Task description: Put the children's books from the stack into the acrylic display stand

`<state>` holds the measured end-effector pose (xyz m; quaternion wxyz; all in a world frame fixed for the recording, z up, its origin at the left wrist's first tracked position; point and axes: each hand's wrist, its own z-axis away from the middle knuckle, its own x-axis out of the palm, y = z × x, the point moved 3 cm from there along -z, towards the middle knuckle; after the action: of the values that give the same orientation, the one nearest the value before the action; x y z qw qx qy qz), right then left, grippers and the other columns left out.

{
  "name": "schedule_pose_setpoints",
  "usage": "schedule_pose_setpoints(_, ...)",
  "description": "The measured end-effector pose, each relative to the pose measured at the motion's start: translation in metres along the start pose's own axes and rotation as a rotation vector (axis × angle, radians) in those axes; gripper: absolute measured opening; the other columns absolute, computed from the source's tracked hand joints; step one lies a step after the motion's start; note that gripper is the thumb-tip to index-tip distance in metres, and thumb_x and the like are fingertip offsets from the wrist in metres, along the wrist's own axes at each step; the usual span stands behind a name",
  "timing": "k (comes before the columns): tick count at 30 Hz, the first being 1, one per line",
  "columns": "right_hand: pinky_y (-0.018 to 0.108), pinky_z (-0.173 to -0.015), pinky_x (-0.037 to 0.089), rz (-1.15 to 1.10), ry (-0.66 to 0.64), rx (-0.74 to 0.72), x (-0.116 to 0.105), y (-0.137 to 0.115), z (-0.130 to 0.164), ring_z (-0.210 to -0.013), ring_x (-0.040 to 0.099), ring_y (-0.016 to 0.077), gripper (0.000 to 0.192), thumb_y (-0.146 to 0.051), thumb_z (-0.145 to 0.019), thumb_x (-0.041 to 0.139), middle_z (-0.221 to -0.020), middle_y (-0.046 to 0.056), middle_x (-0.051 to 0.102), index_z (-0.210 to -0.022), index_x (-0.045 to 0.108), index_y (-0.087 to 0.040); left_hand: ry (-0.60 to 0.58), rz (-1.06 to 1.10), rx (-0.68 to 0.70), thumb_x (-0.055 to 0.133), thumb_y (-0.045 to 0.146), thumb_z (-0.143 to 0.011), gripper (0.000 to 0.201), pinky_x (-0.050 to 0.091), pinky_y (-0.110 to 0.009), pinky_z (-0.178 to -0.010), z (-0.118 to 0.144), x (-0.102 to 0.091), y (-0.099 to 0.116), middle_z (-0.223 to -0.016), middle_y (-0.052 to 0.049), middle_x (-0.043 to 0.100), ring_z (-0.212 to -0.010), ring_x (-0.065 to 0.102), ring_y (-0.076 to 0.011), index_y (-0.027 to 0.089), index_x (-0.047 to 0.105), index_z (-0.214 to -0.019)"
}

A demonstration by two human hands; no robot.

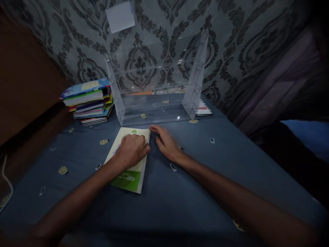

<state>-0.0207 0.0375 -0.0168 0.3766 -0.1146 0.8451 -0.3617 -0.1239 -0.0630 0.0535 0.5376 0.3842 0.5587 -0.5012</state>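
A cream and green paperback book (127, 181) lies flat on the blue patterned cloth, slightly slanted. On its cover rests my left hand (132, 149), curled into a fist with the thumb towards the right; its fingertips are folded out of sight and nothing sticks out of it. My right hand (166, 142) is just right of the book, fingers stretched out and fingertips at its upper right corner. Just beyond the book stands a clear acrylic rack (154, 115) with see-through shelves and side panels.
A stack of books (88, 103) is left of the rack, a blue one on top. Behind the rack is a patterned wall (169, 65) with a white card (120, 17). A white object (204, 110), partly blurred, sits right of the rack. A white cable (6, 178) runs along the left edge.
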Motion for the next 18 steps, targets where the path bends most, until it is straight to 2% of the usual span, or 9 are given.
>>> schedule_pose_setpoints(5, 0.054, -0.103, 0.044, 0.214, -0.134, 0.045, 0.004, -0.002, 0.001, -0.118, 0.055, 0.0288, 0.054, -0.005, -0.082, 0.040, -0.124, 0.011, 0.067, -0.132, 0.055, -0.020, 0.004, -0.012, 0.036, 0.044, 0.038, -0.099, 0.037, 0.051, -0.039, -0.076, 0.006, 0.005, 0.003, -0.099, -0.017, 0.073, -0.094, 0.071, -0.0320, 0.012, 0.070, -0.099)
schedule_pose_setpoints(8, 0.053, -0.102, 0.044, 0.250, -0.144, 0.034, 0.004, -0.003, 0.000, -0.118, 0.055, 0.0300, 0.055, -0.004, -0.081, 0.040, -0.126, 0.011, 0.066, -0.131, 0.056, -0.020, -0.016, 0.039, 0.156, 0.046, 0.042, -0.100, 0.037, 0.052, -0.038, -0.082, 0.017, 0.005, -0.009, -0.103, -0.014, 0.073, -0.097, 0.071, -0.0294, 0.014, 0.069, -0.099)
schedule_pose_setpoints(10, 0.053, -0.103, 0.044, 0.242, -0.149, 0.026, 0.004, -0.003, 0.000, -0.120, 0.054, 0.0301, 0.056, -0.004, -0.081, 0.040, -0.127, 0.010, 0.065, -0.132, 0.055, -0.021, -0.025, 0.114, 0.263, 0.047, 0.044, -0.101, 0.036, 0.051, -0.037, -0.089, 0.032, 0.006, -0.022, -0.111, -0.012, 0.073, -0.104, 0.069, -0.0267, 0.016, 0.069, -0.104)
schedule_pose_setpoints(13, 0.054, -0.104, 0.043, 0.249, -0.156, 0.027, 0.005, -0.003, 0.001, -0.122, 0.054, 0.0311, 0.056, -0.005, -0.083, 0.040, -0.128, 0.008, 0.065, -0.134, 0.053, -0.024, -0.038, 0.222, 0.404, 0.054, 0.048, -0.098, 0.040, 0.048, -0.035, -0.102, 0.065, 0.010, -0.038, -0.136, -0.010, 0.064, -0.125, 0.060, -0.0248, 0.019, 0.064, -0.124)
schedule_pose_setpoints(15, 0.056, -0.103, 0.044, 0.262, -0.158, 0.032, 0.005, -0.004, 0.001, -0.121, 0.054, 0.0324, 0.054, -0.006, -0.084, 0.040, -0.127, 0.009, 0.065, -0.134, 0.054, -0.023, -0.060, 0.250, 0.455, 0.060, 0.049, -0.094, 0.051, 0.044, -0.037, -0.109, 0.086, 0.016, -0.045, -0.149, -0.009, 0.053, -0.137, 0.051, -0.0254, 0.022, 0.057, -0.137)
schedule_pose_setpoints(18, 0.056, -0.101, 0.045, 0.296, -0.157, 0.049, 0.006, -0.009, 0.002, -0.119, 0.055, 0.0350, 0.049, -0.008, -0.085, 0.043, -0.124, 0.014, 0.065, -0.131, 0.057, -0.018, -0.052, 0.221, 0.479, 0.064, 0.045, -0.093, 0.062, 0.039, -0.041, -0.116, 0.106, 0.026, -0.049, -0.155, -0.009, 0.045, -0.144, 0.041, -0.0266, 0.023, 0.046, -0.147)
